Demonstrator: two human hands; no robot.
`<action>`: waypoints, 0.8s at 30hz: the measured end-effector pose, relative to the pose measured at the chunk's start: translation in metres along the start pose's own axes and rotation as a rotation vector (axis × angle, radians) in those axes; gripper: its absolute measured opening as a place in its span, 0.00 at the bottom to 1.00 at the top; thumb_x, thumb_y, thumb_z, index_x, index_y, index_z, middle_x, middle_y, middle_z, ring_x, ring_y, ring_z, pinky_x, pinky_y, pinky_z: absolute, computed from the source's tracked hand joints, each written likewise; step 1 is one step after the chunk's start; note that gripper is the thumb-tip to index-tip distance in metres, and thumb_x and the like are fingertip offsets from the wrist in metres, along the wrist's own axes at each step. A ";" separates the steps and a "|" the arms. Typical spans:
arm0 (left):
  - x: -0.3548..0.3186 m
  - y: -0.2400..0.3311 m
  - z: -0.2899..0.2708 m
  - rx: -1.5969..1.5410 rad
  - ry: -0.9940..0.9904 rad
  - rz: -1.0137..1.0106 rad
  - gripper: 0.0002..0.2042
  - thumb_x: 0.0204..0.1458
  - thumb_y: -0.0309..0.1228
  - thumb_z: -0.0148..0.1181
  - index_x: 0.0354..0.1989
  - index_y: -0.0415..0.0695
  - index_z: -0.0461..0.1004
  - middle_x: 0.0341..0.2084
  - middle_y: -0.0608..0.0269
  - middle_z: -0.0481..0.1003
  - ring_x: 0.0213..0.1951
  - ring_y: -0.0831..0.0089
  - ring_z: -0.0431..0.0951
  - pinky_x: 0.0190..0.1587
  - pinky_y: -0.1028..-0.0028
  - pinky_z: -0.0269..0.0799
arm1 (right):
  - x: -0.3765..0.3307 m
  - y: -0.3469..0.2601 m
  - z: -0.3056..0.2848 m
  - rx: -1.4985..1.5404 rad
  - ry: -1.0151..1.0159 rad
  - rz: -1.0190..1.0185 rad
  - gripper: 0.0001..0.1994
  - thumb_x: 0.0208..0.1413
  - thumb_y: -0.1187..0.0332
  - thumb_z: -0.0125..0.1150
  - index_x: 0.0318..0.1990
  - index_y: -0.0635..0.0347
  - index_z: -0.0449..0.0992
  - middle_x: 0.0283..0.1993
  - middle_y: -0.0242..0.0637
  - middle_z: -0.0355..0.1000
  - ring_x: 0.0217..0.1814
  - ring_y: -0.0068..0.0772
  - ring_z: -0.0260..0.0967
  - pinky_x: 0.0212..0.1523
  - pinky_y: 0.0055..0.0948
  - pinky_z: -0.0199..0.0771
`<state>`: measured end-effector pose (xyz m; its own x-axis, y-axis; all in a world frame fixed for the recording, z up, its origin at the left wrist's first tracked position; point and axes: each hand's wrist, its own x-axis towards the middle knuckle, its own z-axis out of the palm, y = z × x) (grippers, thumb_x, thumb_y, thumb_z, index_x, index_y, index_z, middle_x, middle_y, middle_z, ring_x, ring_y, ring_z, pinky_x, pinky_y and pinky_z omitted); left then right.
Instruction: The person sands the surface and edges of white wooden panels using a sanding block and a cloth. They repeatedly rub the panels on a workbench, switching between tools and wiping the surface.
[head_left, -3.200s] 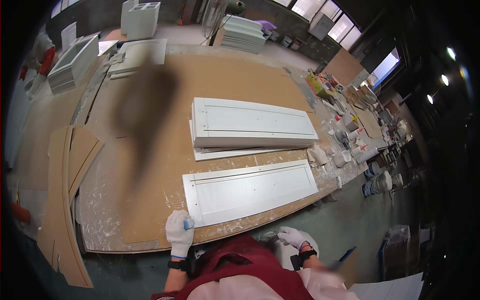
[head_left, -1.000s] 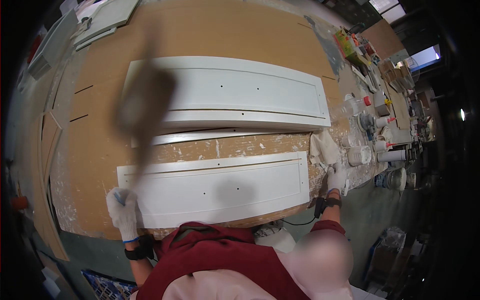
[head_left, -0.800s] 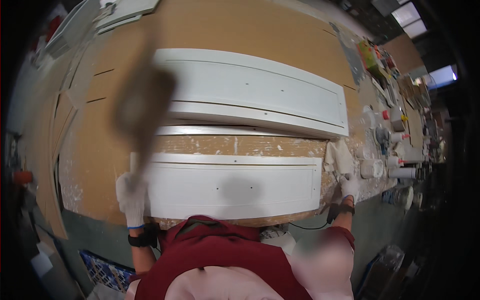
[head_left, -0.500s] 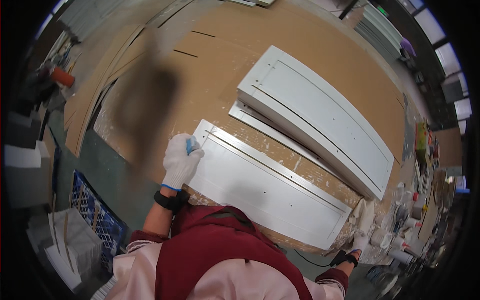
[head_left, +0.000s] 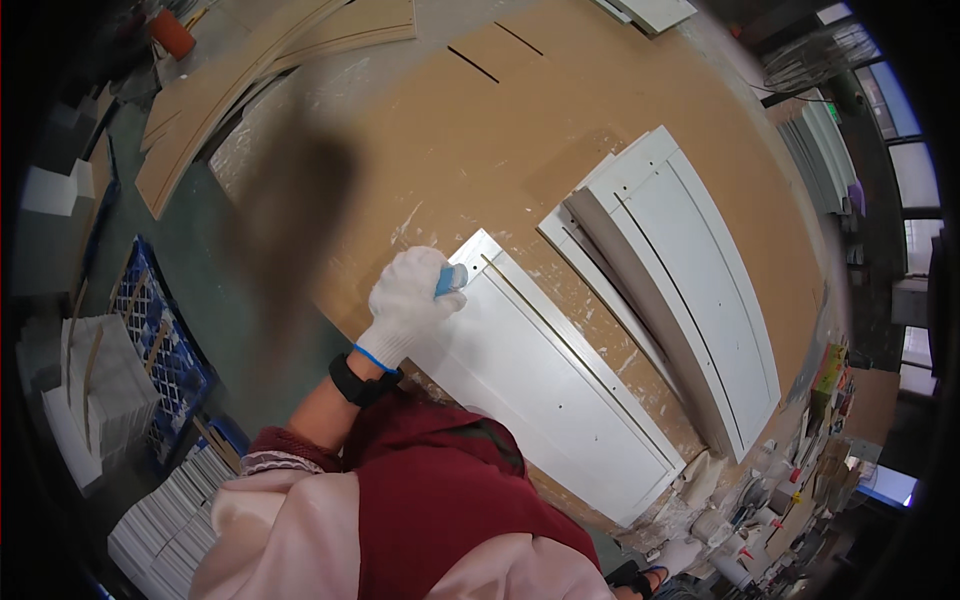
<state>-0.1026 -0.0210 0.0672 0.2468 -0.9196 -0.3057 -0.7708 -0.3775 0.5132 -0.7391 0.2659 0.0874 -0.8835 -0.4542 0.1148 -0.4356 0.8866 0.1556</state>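
Observation:
In a white knit glove, my left hand (head_left: 408, 292) is closed around a small blue object (head_left: 443, 281), whose kind I cannot make out. It is at the upper left corner of a long white panel (head_left: 545, 385) with a groove and small holes. My right hand (head_left: 680, 554), also gloved, is low at the right, beside cluttered jars and a pale cloth (head_left: 703, 475); its fingers are too small to read. Beyond the near panel, another white panel (head_left: 690, 250) rests on a stack of similar white boards.
Brown board (head_left: 440, 150) with white paint marks covers the worktable. Jars and tools (head_left: 745, 520) crowd its right end. On the left are cut boards (head_left: 185, 140), a blue lattice crate (head_left: 160, 350) and stacked white pieces (head_left: 170, 545). A dark blur hides part of the left side.
The view has turned, shifting the table and panels. My left hand stays closed on the blue object near the panel's corner. My right hand remains by the clutter, now lower in the picture.

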 end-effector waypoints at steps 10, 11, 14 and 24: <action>-0.006 -0.023 0.016 -0.072 0.041 0.188 0.22 0.33 0.36 0.73 0.40 0.48 0.73 0.41 0.63 0.73 0.44 0.60 0.73 0.46 0.63 0.71 | -0.187 -0.363 -0.090 0.756 -0.681 -0.988 0.15 0.60 0.74 0.50 0.53 0.64 0.72 0.36 0.34 0.73 0.27 0.20 0.67 0.28 0.20 0.68; -0.008 -0.020 0.012 -0.075 0.041 0.174 0.21 0.33 0.35 0.73 0.39 0.49 0.74 0.41 0.64 0.73 0.44 0.61 0.73 0.46 0.64 0.71 | -0.194 -0.386 -0.089 0.670 -0.614 -1.196 0.14 0.58 0.74 0.51 0.51 0.61 0.75 0.35 0.34 0.73 0.28 0.23 0.68 0.30 0.21 0.69; -0.004 -0.023 0.013 -0.120 0.026 0.209 0.19 0.32 0.34 0.72 0.35 0.49 0.74 0.40 0.66 0.74 0.43 0.62 0.74 0.46 0.64 0.71 | -0.216 -0.440 -0.088 0.589 -0.385 -1.552 0.15 0.55 0.75 0.55 0.49 0.55 0.77 0.36 0.37 0.74 0.32 0.30 0.72 0.35 0.25 0.72; 0.003 -0.032 0.009 -0.203 0.015 0.328 0.11 0.35 0.31 0.67 0.30 0.48 0.75 0.34 0.66 0.73 0.37 0.62 0.74 0.38 0.65 0.72 | -0.249 -0.486 -0.087 0.416 -0.465 -1.639 0.22 0.48 0.72 0.60 0.54 0.47 0.72 0.39 0.35 0.74 0.39 0.44 0.73 0.36 0.40 0.74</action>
<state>-0.0819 -0.0110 0.0426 0.0163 -0.9960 -0.0877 -0.6784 -0.0755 0.7308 -0.2923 -0.0591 0.0686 0.5346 -0.8285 -0.1665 -0.7941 -0.4250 -0.4346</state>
